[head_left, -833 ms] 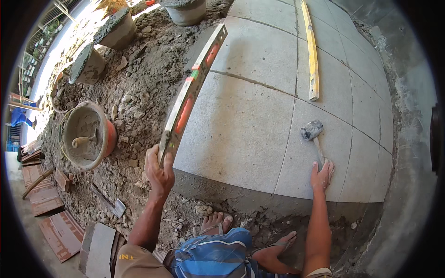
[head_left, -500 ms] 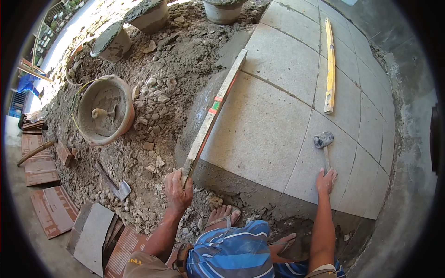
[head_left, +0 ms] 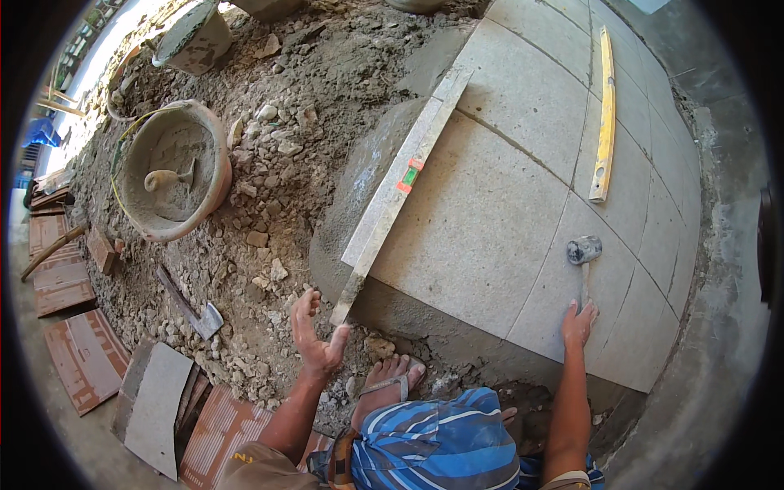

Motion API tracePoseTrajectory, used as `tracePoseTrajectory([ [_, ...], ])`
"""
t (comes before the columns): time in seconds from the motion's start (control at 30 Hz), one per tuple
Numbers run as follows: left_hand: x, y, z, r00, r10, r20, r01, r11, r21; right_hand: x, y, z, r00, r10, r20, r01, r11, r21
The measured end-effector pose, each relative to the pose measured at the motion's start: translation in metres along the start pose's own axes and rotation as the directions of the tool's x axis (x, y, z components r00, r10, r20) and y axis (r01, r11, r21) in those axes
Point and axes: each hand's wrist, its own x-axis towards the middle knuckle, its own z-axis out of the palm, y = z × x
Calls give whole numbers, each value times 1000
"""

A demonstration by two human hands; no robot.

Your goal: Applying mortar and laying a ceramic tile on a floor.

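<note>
We note one piece of lettering on the short brown cloth sleeve (head_left: 265, 469) over the person's left upper arm: a few bold yellow capitals (head_left: 242, 457) near the cuff, running along the fabric, turned at an angle to us and only partly in view, so we cannot make out a whole word. On the long grey metal spirit level with an orange-framed green vial (head_left: 382, 216) and the long yellow spirit level (head_left: 606, 122) we see small dark marks; whether these are print or dirt, we cannot tell.

1 head-worn view — steeply downward
</note>
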Motion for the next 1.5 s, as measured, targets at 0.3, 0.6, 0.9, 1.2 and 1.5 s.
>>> tracePoseTrajectory([
  [0.3,66,-125,-32,897,-278,-344,282,959,-40,-4,6,-6,999,-23,44,25,998,-59],
  [0.6,205,-159,-2,982,50,-184,29,915,402,-6,18,-4,996,-85,6,85,995,-57],
  [0.9,210,-162,5,990,60,-130,21,838,546,-5,14,-13,999,18,40,-14,993,-115],
  [1.2,212,-165,2,994,3,-106,52,855,516,0,3,-26,994,61,86,-53,994,-93],
  [1.5,213,-145,1,976,105,-189,-12,898,439,11,6,-25,995,12,103,12,973,-231],
])
